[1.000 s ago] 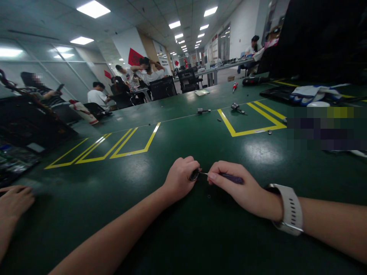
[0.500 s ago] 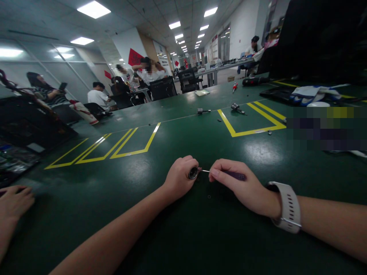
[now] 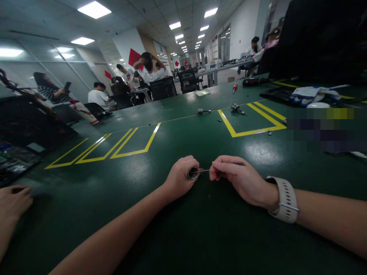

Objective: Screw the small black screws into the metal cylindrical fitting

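Observation:
My left hand [image 3: 181, 176] is closed around a round metal part [image 3: 189, 173], whose hollow, ring-like end faces me. Most of that part is hidden in the fist. From the right, my right hand [image 3: 239, 176] grips a screwdriver by its dark handle, which the fingers almost wholly cover. Its thin metal shaft [image 3: 204, 170] points left, and the tip appears to be at the mouth of the metal part; exact contact cannot be made out. A small dark ring [image 3: 209, 196] lies on the table just below and between the hands.
On the green table [image 3: 160, 236] lie two metal shafted parts [image 3: 200, 111] [image 3: 235, 108], a red screwdriver [image 3: 235, 88] and small pieces [image 3: 270, 133]. Gloves [image 3: 314, 94] are at right. Another person's hand [image 3: 14, 204] rests at left. Yellow tape [image 3: 255, 132] marks the surface.
My right hand has turned, its fingers curling more over the handle, which was plainer before. The shaft's tip has shifted from beside the left fingers to the metal part's opening.

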`<action>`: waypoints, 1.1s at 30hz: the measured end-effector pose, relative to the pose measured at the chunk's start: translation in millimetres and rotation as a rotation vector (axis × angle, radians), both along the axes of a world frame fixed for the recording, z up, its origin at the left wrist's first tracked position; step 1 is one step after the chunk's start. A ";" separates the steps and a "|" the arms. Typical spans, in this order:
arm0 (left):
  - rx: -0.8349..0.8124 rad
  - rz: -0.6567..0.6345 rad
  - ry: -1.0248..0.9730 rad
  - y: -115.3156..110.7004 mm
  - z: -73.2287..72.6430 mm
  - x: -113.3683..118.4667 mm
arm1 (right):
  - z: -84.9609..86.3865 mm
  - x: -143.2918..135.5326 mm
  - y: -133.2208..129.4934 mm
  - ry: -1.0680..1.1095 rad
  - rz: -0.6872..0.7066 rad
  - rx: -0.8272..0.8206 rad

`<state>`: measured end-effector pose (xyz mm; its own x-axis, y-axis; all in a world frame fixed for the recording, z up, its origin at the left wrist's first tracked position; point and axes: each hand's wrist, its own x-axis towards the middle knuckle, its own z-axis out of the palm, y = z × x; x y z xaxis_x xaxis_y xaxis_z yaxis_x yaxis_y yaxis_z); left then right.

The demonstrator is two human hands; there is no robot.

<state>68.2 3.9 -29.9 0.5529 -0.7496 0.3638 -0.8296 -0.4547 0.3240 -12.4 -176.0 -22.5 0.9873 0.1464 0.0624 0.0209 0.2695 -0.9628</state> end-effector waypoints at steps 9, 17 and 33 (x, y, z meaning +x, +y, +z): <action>0.189 0.099 -0.168 -5.2 2.7 -7.0 | 5.1 -10.2 2.1 -0.295 -0.058 -0.464; 0.065 0.028 -0.088 -0.6 0.6 -3.2 | -2.0 3.2 -0.4 0.032 0.011 0.012; 0.047 0.029 -0.048 -2.5 0.2 -0.5 | -0.9 0.7 -0.9 0.044 -0.005 0.079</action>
<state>67.7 1.5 -29.7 0.5576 -0.7501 0.3555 -0.8298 -0.4927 0.2619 -11.6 -176.9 -23.4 0.9900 0.1377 0.0299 -0.0196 0.3447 -0.9385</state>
